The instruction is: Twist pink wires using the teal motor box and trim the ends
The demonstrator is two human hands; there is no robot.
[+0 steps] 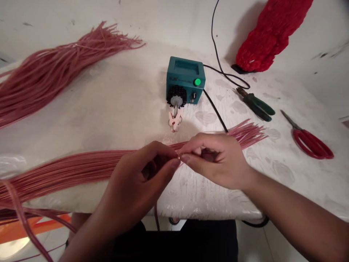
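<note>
My left hand point(133, 185) and right hand point(215, 160), fingers closed, pinch pink wires point(68, 171) lying across the table point(122, 109). Beyond them: teal box point(185, 76), clip point(175, 120), pliers point(256, 105), scissors point(309, 140), second wire bundle point(54, 69).

I can't read any text here. The only possible lettering is a tiny dark marking near the top left corner of the teal plastic box with a round green button point(185, 80), and it's too small and blurred for me to make out. I can't tell whether it's a brand, a label or a number.
</note>
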